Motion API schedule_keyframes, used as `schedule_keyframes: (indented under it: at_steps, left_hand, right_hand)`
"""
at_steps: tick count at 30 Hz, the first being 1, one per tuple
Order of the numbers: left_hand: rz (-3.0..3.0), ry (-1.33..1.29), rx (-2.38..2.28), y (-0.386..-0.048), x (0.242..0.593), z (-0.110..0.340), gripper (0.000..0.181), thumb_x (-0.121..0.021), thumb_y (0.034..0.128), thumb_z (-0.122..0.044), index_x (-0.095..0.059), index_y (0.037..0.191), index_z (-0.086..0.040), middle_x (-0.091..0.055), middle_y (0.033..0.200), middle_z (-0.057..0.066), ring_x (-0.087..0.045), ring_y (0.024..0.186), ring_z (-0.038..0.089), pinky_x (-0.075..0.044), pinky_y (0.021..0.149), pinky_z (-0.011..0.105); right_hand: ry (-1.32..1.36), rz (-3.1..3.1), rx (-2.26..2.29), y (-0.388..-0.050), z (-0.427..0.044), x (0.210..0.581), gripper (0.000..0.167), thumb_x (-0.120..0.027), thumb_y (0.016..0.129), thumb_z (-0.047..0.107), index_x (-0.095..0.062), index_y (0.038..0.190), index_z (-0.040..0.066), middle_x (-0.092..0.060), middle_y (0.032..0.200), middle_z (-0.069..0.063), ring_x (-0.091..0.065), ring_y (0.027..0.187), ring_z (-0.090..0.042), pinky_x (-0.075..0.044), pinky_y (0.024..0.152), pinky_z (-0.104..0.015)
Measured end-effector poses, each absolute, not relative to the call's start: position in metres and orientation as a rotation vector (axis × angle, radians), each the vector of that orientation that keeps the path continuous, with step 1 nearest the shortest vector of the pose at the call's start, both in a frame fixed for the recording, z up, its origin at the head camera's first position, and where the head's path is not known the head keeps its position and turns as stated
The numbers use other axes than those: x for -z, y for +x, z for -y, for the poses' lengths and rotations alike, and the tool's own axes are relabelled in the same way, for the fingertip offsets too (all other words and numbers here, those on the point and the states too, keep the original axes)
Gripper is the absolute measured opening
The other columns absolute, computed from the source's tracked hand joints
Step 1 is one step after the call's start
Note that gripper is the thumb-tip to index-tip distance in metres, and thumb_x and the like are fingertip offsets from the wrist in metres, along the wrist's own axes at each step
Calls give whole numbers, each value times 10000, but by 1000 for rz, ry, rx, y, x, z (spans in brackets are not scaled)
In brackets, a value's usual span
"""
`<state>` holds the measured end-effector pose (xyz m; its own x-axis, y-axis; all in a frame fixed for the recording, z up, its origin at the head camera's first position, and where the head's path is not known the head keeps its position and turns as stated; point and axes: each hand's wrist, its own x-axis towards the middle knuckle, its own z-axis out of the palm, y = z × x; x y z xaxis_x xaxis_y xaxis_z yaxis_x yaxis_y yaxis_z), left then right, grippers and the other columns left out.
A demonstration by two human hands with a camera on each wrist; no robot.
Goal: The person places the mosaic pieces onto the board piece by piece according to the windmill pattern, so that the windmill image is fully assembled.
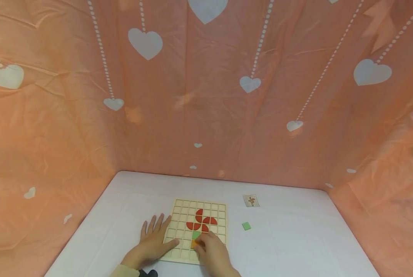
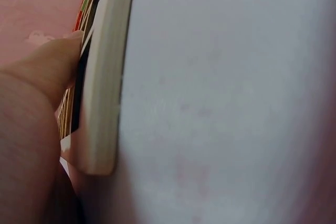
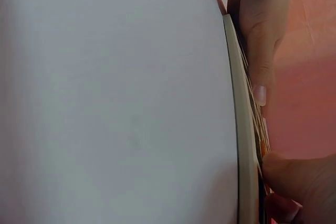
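Observation:
A wooden grid board [image 1: 180, 233] lies on the white table. Red quarter-circle tiles [image 1: 199, 215] form a pinwheel on it, and a green square tile [image 1: 196, 235] sits just below them. Directly under the green tile is an orange tile [image 1: 193, 244], which my right hand [image 1: 214, 252] pinches at the grid with thumb and curled fingers; those fingers hide part of it. With fingers spread, my left hand [image 1: 154, 241] rests at the board's left edge, its thumb over the grid. In the left wrist view that thumb [image 2: 50, 64] lies above the board's side [image 2: 107, 77].
To the right of the board lies a loose green square tile [image 1: 246, 226]. Behind that is a small pattern card [image 1: 251, 200] picturing a pinwheel on a grid. Pink curtains [image 1: 220, 115] with white hearts surround the white tabletop [image 1: 289, 238]. A dark object [image 1: 152, 273] shows near my left wrist.

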<state>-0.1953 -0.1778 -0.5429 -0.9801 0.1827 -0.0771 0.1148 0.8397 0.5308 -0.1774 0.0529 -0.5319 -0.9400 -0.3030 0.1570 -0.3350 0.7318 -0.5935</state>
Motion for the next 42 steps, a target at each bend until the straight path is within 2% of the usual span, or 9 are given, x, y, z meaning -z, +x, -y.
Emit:
schedule_keyframes:
  at_steps: [8, 14, 21, 26, 32, 36, 42]
  left_hand:
    - [-2889, 251, -836, -195, 539, 178, 931, -582, 863, -623, -269, 1516, -37, -144, 1565, 265, 8, 1430, 467, 138, 1085, 609]
    - [-2896, 258, -848, -196, 542, 178, 957, -559, 858, -656, -260, 1514, -28, -144, 1563, 268, 25, 1432, 460, 162, 1079, 601]
    - [-2898, 232, -819, -197, 546, 178, 977, -544, 845, -689, -251, 1526, -53, -131, 1574, 248, 36, 1440, 438, 166, 1085, 584]
    - [-2883, 239, -828, -196, 542, 180, 976, -548, 851, -676, -240, 1525, -41, -115, 1571, 264, 52, 1433, 454, 184, 1073, 593]
    - [-2876, 232, -842, -196, 541, 179, 957, -574, 854, -648, -260, 1516, -32, -124, 1568, 265, 35, 1431, 461, 173, 1074, 604]
    - [-2886, 231, -829, -196, 543, 179, 969, -554, 851, -671, -253, 1518, -36, -125, 1571, 256, 43, 1436, 448, 169, 1079, 596]
    - [-2867, 230, -815, -197, 543, 179, 958, -554, 859, -660, -242, 1527, -48, -112, 1577, 249, 44, 1437, 447, 159, 1081, 599]
  right_hand:
    - [529, 2849, -1029, -179, -51, 534, 59, -756, 839, 234, -717, 863, 196, -537, 811, 177, -478, 709, 5, -450, 612, -243]
    - [451, 2849, -1166, -186, -68, 530, 224, -739, 857, 315, -720, 1011, 154, -537, 844, 147, -504, 748, -20, -474, 663, -265]
    - [182, 2761, -1188, -207, -117, 526, 325, -729, 873, 298, -664, 1114, 91, -564, 882, 39, -528, 765, -96, -476, 658, -286]
    - [-66, 2705, -1163, -218, -147, 528, 376, -750, 854, 275, -653, 1136, 46, -581, 903, -39, -553, 791, -167, -478, 695, -365]
    - [-235, 2712, -1216, -223, -171, 532, 447, -738, 866, 292, -622, 1190, 6, -598, 972, -112, -578, 881, -253, -493, 742, -431]
    - [-298, 2748, -1255, -224, -178, 535, 432, -721, 877, 319, -626, 1168, 13, -603, 991, -100, -583, 908, -246, -501, 754, -415]
    - [-317, 2757, -1286, -225, -182, 534, 376, -722, 871, 322, -645, 1073, 14, -605, 949, -82, -573, 865, -225, -494, 715, -372]
